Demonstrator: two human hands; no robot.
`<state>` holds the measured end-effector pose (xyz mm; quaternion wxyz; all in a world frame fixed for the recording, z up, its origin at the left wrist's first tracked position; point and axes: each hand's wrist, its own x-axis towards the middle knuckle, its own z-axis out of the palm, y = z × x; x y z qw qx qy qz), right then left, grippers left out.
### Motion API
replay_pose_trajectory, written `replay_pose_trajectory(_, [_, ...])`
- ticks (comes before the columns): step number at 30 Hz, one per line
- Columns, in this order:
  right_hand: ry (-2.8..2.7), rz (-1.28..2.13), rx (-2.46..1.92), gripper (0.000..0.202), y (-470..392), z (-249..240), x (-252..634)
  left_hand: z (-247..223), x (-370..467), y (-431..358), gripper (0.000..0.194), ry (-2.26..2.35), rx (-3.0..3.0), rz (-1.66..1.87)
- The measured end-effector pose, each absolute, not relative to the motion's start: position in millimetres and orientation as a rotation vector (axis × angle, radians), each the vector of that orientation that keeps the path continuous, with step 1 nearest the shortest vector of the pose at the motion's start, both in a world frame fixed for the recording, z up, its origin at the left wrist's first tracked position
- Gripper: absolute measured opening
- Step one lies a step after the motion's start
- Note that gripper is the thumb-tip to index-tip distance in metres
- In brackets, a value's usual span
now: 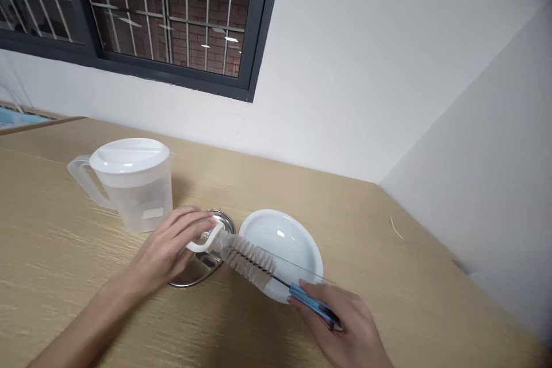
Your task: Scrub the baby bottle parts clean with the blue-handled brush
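My left hand [172,241] is closed around a small clear container with a white rim [214,237], mostly hidden by the fingers. My right hand [340,319] grips the blue handle of a bottle brush [254,264]. The white bristles point left, their tip at the mouth of the container; how far in it reaches I cannot tell. Below my left hand lies a shiny metal tray [190,276], partly covered. A white bowl [276,236] stands just to its right, behind the brush.
A translucent lidded pitcher [142,195] stands at the left, its handle to the left. A thin pale strip [395,227] lies on the wooden table [431,299] at the right. White walls and a barred window [172,11] border the back.
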<state>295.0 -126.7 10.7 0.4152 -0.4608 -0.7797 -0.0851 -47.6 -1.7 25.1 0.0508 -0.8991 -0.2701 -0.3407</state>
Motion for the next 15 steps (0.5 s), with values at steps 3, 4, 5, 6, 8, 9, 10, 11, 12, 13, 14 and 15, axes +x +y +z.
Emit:
replay_pose_trajectory(3, [-1.974, -0.17, -1.156, 0.01, -126.7, 10.8, 296.5, 26.6, -51.2, 0.7, 0.054, -0.747, -2.78, -1.016])
replay_pose_trajectory(4, [-1.977, -0.14, -1.159, 0.01, -126.4, 10.9, 297.0, 27.3, -51.9, 1.2, 0.055, -0.73, -2.79, -1.002])
replay_pose_trajectory(5, [-1.978, -0.105, -1.166, 0.009, -126.0, 11.0, 297.6, 28.0, -52.2, 1.3, 0.056, -0.717, -2.796, -0.99])
replay_pose_trajectory(6, [-1.978, -0.073, -1.175, 0.009, -125.4, 11.1, 298.2, 28.6, -52.1, 1.2, 0.057, -0.71, -2.797, -0.983])
replay_pose_trajectory(8, [-1.969, -0.056, -1.171, 0.009, -124.1, 11.6, 299.0, 29.3, -50.9, 0.4, 0.056, -0.721, -2.786, -0.992])
replay_pose_trajectory(9, [-1.962, -0.079, -1.157, 0.01, -123.4, 12.3, 298.9, 29.3, -50.0, -0.3, 0.055, -0.736, -2.773, -1.008])
replay_pose_trajectory(10, [-1.955, -0.121, -1.138, 0.011, -122.8, 13.3, 298.5, 29.0, -49.0, -0.9, 0.054, -0.758, -2.757, -1.028])
replay_pose_trajectory(11, [-1.95, -0.172, -1.12, 0.012, -122.4, 14.7, 297.6, 28.5, -48.0, -1.5, 0.052, -0.786, -2.736, -1.049])
replay_pose_trajectory(12, [-1.95, -0.218, -1.106, 0.013, -122.1, 16.5, 296.4, 27.8, -47.2, -2.0, 0.051, -0.818, -2.714, -1.068])
replay_pose_trajectory(13, [-1.955, -0.256, -1.094, 0.014, -121.9, 18.3, 294.9, 27.1, -46.6, -2.4, 0.049, -0.85, -2.695, -1.078])
replay_pose_trajectory(14, [-1.961, -0.283, -1.084, 0.015, -121.9, 20.0, 293.5, 26.4, -46.1, -2.6, 0.047, -0.878, -2.68, -1.082])
replay_pose_trajectory(15, [-1.968, -0.299, -1.075, 0.016, -121.9, 21.4, 292.3, 25.8, -45.8, -2.6, 0.045, -0.903, -2.671, -1.08])
